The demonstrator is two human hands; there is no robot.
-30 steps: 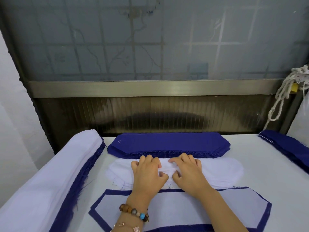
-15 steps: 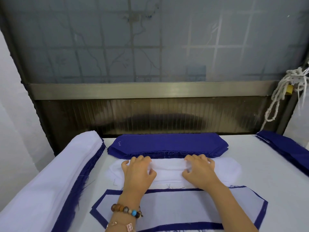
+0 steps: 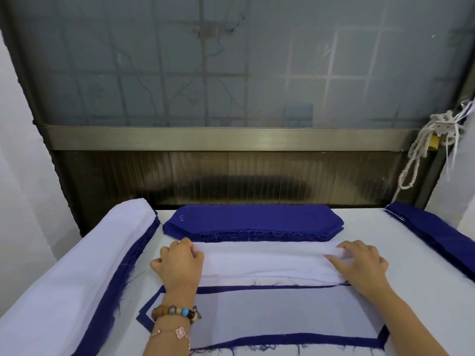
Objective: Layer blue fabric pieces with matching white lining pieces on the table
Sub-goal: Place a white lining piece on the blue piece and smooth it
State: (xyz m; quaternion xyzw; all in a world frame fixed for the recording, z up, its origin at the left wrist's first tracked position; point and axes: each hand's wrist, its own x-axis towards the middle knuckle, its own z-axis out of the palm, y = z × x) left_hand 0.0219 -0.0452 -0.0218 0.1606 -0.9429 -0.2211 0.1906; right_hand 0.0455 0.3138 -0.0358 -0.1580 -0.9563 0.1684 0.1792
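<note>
Left grip [image 3: 180,263] curled round left end of white lining piece [image 3: 264,260]; right grip [image 3: 359,263] pinches right end. Lining flat mid-bench, between blue fabric stack [image 3: 254,220] at far edge and lined blue piece [image 3: 282,340] at near edge.

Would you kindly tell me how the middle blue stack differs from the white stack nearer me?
The blue stack lies untouched; the white stack has the left hand and right hand at its ends. The blue stack bears a chalk mark at its left end; the white stack shows none. Both lie flat on the table.
</note>
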